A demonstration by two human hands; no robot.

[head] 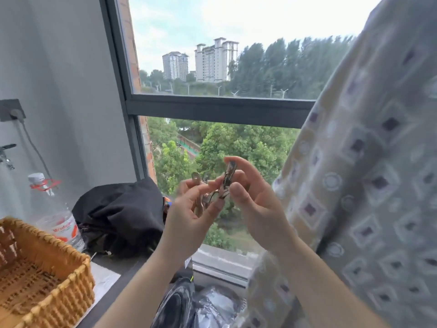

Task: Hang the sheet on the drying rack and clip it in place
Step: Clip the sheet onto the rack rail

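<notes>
The patterned sheet (369,181), pale with dark squares and circles, hangs down the right side of the head view; the rack it hangs from is out of sight. In front of the window both hands are raised, close together. My right hand (255,204) pinches one metal clip (228,179) upright between thumb and fingers. My left hand (191,209) holds a small bunch of metal clips (199,195), partly hidden by its fingers. The two hands touch at the clips, left of the sheet's edge.
A woven wicker basket (59,275) sits at the bottom left on a ledge. Behind it stand a plastic water bottle (56,214) and a black bag (123,214). A dark window frame (220,107) crosses the middle. Dark plastic bags (196,304) lie below.
</notes>
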